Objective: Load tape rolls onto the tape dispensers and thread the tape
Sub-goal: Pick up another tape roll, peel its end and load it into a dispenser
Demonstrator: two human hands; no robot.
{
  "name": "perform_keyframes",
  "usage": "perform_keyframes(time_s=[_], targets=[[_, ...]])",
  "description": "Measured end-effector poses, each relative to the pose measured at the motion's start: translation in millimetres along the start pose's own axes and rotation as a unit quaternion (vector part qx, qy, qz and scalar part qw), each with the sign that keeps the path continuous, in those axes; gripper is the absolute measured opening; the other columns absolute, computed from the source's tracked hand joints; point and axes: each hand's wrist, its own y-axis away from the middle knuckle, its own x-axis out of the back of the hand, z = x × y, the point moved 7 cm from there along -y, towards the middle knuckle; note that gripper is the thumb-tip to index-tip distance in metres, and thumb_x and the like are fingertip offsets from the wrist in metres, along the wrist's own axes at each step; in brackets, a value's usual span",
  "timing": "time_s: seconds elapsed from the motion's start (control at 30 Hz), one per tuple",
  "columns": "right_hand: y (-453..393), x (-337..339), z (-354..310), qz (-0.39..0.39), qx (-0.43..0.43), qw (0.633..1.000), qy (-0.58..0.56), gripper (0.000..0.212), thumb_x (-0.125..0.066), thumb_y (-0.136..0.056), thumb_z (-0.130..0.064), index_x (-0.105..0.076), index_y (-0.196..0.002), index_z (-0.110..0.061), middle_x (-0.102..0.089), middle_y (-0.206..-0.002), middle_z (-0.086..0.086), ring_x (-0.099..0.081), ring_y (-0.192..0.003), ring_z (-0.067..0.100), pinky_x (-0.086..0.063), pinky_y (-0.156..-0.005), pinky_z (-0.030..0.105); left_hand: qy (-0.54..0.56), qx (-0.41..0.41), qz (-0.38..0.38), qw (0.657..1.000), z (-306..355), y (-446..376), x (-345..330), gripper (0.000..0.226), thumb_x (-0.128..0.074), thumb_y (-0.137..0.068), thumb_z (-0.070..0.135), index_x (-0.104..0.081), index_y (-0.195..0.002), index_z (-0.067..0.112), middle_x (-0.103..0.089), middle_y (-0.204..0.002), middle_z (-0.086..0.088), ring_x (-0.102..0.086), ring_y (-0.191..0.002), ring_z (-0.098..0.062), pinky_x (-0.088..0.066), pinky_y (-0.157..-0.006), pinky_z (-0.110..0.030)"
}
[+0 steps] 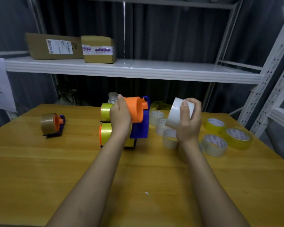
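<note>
Person, two forearms in view: both bare from elbow to wrist, no sleeves showing. Left hand [120, 115] and right hand [189, 122] bare; no gloves, rings, watch or wristbands visible.

Both hands [120, 115] [189, 122] raised, fingers curled in grasp.

Your view is dim and soft, brightest around your fingers; past them, shelving bends and blurs toward the edges.

near table [138, 185] bare, tape rolls [216, 145] perhaps crowding right
</note>
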Motion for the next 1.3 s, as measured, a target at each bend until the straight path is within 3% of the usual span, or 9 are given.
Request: perform_keyframes(time_s=[0.07, 0.2, 0.3, 0.47, 0.73, 0.87, 1.03, 1.2, 1.3], targets=[[-9.1, 5.3, 7.4, -0.014, -0.015, 0.999, 0.046, 0.034, -0.046, -0.084, -0.056, -0.048, -0.104, -0.028, -0.055, -0.107, 0.007, -0.059, -0.086, 0.019, -0.046, -0.057, 0.024, 0.003, -0.027, -0.025, 0.999, 7.0, -3.3, -4.0, 0.044, -0.029, -0.104, 0.035, -0.052, -0.074, 0.011, -0.047, -0.064, 0.002, -0.043, -0.056, -0.008, -0.034, -0.048, -0.017], [-30.8, 7.9, 36.7, -0.025, -0.093, 0.989, 0.115, 0.046, -0.056, -0.09, -0.05, -0.041, -0.125, -0.024, -0.048, -0.125, 0.003, -0.053, -0.105, 0.02, -0.046, -0.073, 0.032, 0.009, -0.034, -0.089, 0.995, 10.7, -3.9, -28.8, 0.04, -0.029, -0.104, 0.039, -0.043, -0.07, 0.021, -0.046, -0.067, 0.003, -0.046, -0.06, -0.009, -0.037, -0.059, -0.025], [-53.7, 10.5, 61.6, -0.036, -0.139, 0.97, 0.195, 0.051, -0.058, -0.09, -0.05, -0.038, -0.126, -0.019, -0.039, -0.13, 0.006, -0.049, -0.113, 0.027, -0.042, -0.08, 0.034, 0.021, -0.021, -0.117, 0.993, 6.4, -10.2, -45.8, 0.039, -0.029, -0.104, 0.039, -0.044, -0.072, 0.023, -0.046, -0.069, 0.004, -0.047, -0.061, -0.006, -0.038, -0.06, -0.024], [-89.7, -6.8, 119.8, -0.131, -0.183, 0.918, 0.327, 0.054, -0.062, -0.087, -0.05, -0.042, -0.129, -0.022, -0.029, -0.138, 0.01, -0.034, -0.129, 0.034, -0.035, -0.098, 0.035, 0.006, -0.014, -0.148, 0.989, -6.8, -36.8, -78.8, 0.041, -0.029, -0.103, 0.043, -0.048, -0.074, 0.021, -0.049, -0.069, 0.002, -0.049, -0.061, -0.005, -0.038, -0.061, -0.022], [-128.4, -47.1, 203.3, -0.244, -0.183, 0.812, 0.497, 0.07, -0.065, -0.085, -0.051, -0.037, -0.141, -0.019, -0.029, -0.142, 0.016, -0.031, -0.129, 0.038, -0.039, -0.098, 0.043, -0.068, -0.048, -0.154, 0.985, -27.0, -81.1, -111.6, 0.044, -0.03, -0.103, 0.041, -0.052, -0.084, 0.008, -0.047, -0.073, -0.009, -0.046, -0.065, -0.016, -0.035, -0.063, -0.03], [-131.3, -57.4, 227.7, -0.275, -0.201, 0.779, 0.526, 0.076, -0.059, -0.086, -0.059, -0.033, -0.145, -0.018, -0.026, -0.146, 0.016, -0.028, -0.132, 0.038, -0.037, -0.102, 0.046, -0.071, -0.053, -0.145, 0.985, -37.3, -97.8, -113.5, 0.043, -0.03, -0.103, 0.04, -0.048, -0.078, 0.011, -0.043, -0.068, -0.007, -0.045, -0.063, -0.017, -0.034, -0.063, -0.031], [-125.9, -64.3, 228.7, -0.347, -0.189, 0.771, 0.499, 0.074, -0.044, -0.092, -0.062, -0.022, -0.152, -0.025, -0.005, -0.16, 0.012, -0.004, -0.146, 0.036, -0.019, -0.115, 0.05, -0.067, -0.055, -0.144, 0.986, -44.8, -103.6, -116.9, 0.043, -0.029, -0.103, 0.042, -0.042, -0.07, 0.018, -0.043, -0.066, -0.003, -0.046, -0.062, -0.015, -0.036, -0.062, -0.03], [-112.4, -66.8, 206.1, -0.477, -0.105, 0.739, 0.465, 0.06, -0.058, -0.092, -0.03, -0.033, -0.146, -0.041, -0.008, -0.161, 0.001, -0.001, -0.147, 0.029, -0.011, -0.117, 0.045, -0.054, -0.05, -0.144, 0.987, -48.4, -100.6, -115.6, 0.042, -0.03, -0.103, 0.043, -0.043, -0.072, 0.016, -0.043, -0.064, 0.0, -0.045, -0.059, -0.011, -0.035, -0.061, -0.025], [-97.9, -67.1, 204.5, -0.506, -0.088, 0.706, 0.487, 0.061, -0.058, -0.093, -0.027, -0.033, -0.146, -0.043, -0.009, -0.161, -0.001, -0.005, -0.147, 0.029, -0.014, -0.118, 0.045, -0.054, -0.047, -0.145, 0.987, -49.3, -93.9, -115.1, 0.042, -0.03, -0.103, 0.042, -0.041, -0.07, 0.017, -0.041, -0.061, 0.002, -0.042, -0.054, -0.008, -0.034, -0.056, -0.022]])
